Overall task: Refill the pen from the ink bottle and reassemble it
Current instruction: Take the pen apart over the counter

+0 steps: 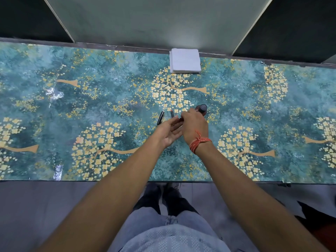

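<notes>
Right hand [194, 125] is pinching a pen section [180, 119] at centre frame | left hand [170, 132] is lying open-palmed beside it | ink bottle [201, 109] is standing just upper right, nearer the right hand.

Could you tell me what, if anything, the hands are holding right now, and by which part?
The right hand pinches a small dark pen part at one end; which part cannot be told. The left hand lies open beneath it.

Tabletop [91, 99]: glossy, smooth printed sheet catching glare. Napkin stack [185, 60]: matt white paper. Pen cap [160, 118]: shiny black with metallic trim. Ink bottle [202, 109]: dark, glossy. Wrist thread [199, 142]: orange, fibrous.
</notes>
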### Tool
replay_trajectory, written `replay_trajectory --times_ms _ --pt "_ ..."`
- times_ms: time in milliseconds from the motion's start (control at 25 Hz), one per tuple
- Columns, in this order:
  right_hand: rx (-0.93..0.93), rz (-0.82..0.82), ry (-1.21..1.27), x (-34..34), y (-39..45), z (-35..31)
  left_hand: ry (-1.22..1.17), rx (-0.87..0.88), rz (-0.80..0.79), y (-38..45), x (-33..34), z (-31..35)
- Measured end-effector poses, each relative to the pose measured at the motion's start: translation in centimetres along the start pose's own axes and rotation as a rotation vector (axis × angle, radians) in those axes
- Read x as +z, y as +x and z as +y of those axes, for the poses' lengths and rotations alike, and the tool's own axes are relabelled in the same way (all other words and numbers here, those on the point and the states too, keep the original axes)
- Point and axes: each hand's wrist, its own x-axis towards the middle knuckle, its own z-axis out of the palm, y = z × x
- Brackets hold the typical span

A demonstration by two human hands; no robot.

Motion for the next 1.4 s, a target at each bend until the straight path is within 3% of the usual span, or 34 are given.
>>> replay_trajectory --times_ms 200,480,760,1040,1200,1400 --pt "0.277 0.079 0.383 1.4 -0.9 0.7 -0.007 0.08 -0.013 -0.1 -0.4 -0.2" --pt "0.389 0.107 0.681 1.7 -1.3 0.6 0.028 0.162 -0.032 -0.3 -0.7 -0.1" --pt "0.389 0.106 0.727 2.1 -0.9 0.6 0.034 0.209 -0.01 -0.6 -0.6 0.5" --pt "0.51 0.03 0.66 3.2 -1.2 1.4 0.022 0.301 0.086 0.0 -0.9 2.1" --pt "0.546 -0.061 0.549 3.2 -1.4 1.7 0.348 0.448 0.183 0.1 -1.6 2.1" --pt "0.444 -0.124 0.487 3.8 -0.9 1.4 0.609 0.522 0.275 0.5 -2.1 1.4"
